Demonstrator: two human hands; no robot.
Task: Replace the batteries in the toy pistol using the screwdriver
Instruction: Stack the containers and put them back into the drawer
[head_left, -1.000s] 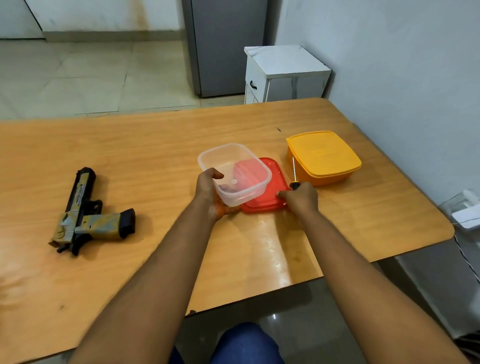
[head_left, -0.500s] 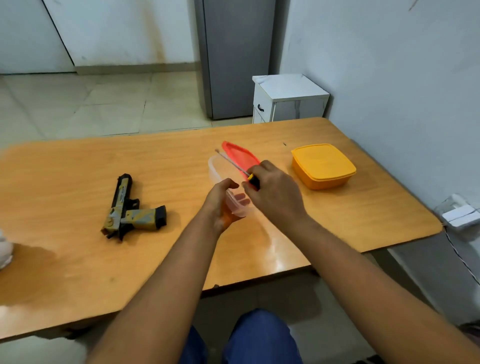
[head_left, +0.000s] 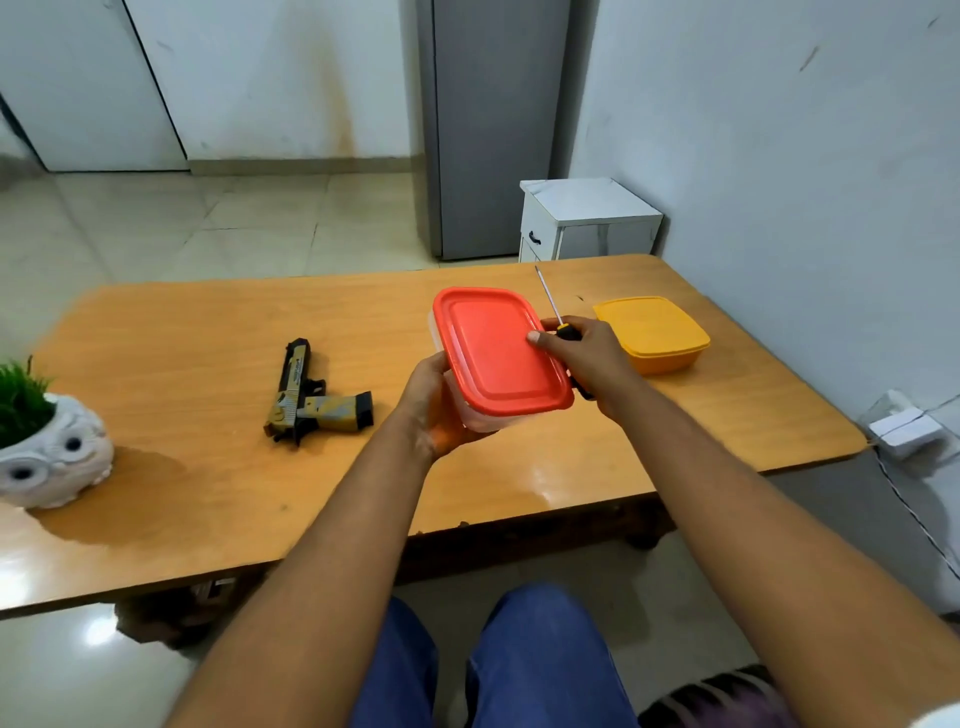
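red lid (head_left: 496, 348) sits on the clear tub (head_left: 480, 418) cupped in the left hand (head_left: 434, 410), right hand (head_left: 587, 358) clutching the screwdriver (head_left: 558, 319) while thumbing it, toy pistol (head_left: 311, 402) lying left on the table (head_left: 208, 338); that crowded grip could drop the tool.

Both forearms are bare from the elbow down, with no sleeves, watch, rings or bands showing. The left hand (head_left: 434, 402) and the right hand (head_left: 587, 358) are uncovered, without gloves; a short, plain thumbnail shows on the right one. Lower in the view the legs are clad in blue trousers (head_left: 524, 660) of a denim-like cloth, with a seam running down the inner side of the right leg.
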